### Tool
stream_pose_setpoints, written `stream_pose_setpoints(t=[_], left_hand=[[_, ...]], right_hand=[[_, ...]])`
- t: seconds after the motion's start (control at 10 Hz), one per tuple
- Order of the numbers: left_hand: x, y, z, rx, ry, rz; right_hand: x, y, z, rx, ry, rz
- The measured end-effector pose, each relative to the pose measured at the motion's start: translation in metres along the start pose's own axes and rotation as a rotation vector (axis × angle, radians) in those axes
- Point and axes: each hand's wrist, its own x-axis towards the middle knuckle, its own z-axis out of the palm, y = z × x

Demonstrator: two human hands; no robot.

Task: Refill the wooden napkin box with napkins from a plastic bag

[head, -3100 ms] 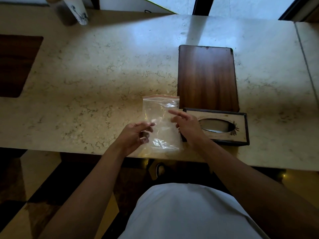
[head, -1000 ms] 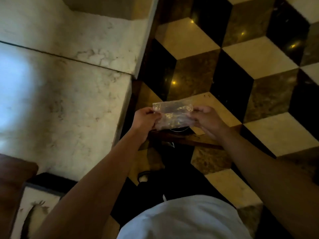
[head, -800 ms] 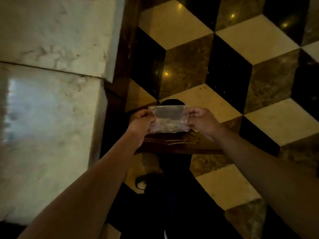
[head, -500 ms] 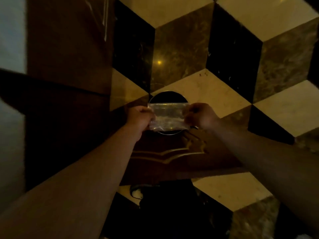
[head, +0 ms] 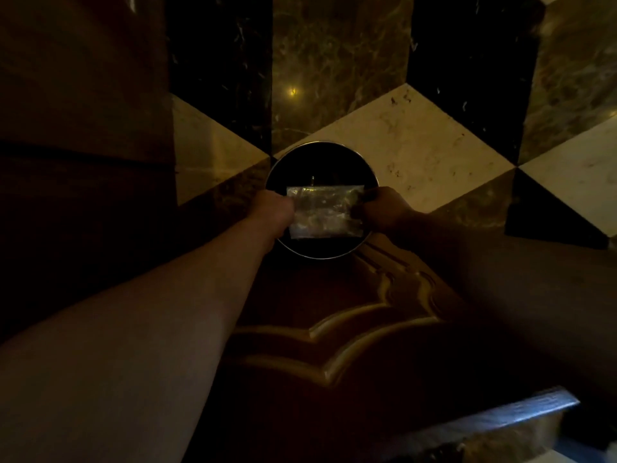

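A clear plastic bag [head: 325, 211], folded flat into a small rectangle, is stretched between both my hands. My left hand [head: 273, 208] pinches its left edge and my right hand [head: 384, 208] pinches its right edge. The bag hangs directly over the open mouth of a round dark bin with a shiny metal rim [head: 334, 257] that stands on the floor. The wooden napkin box and the napkins are out of view.
The floor [head: 417, 145] is tiled in black, brown and cream diamonds. A dark carved wooden panel [head: 334, 315] rises just behind the bin towards me. More dark wood [head: 83, 128] fills the left side. A marble counter edge [head: 484, 426] shows at bottom right.
I turned away from the counter and bent down towards the floor. Both hands carried the folded bag lower and now hold it right over the bin's opening.
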Motion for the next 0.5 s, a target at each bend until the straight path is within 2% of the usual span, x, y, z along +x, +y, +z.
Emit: stream_pose_setpoints(t=[0.3,0.4,0.5], left_hand=[[-0.033,0.010,-0.011,-0.029,0.034,0.047],[-0.071,0.017,-0.028,0.100,0.064,0.082],[-0.105,0.024,-0.044,0.116,0.078,0.146]], right_hand=[[-0.026,-0.013,-0.002,-0.055,0.003,-0.045],[-0.058,-0.029,-0.017,-0.123,0.031,-0.063],[-0.088,-0.043,-0.026,-0.203,0.057,-0.080]])
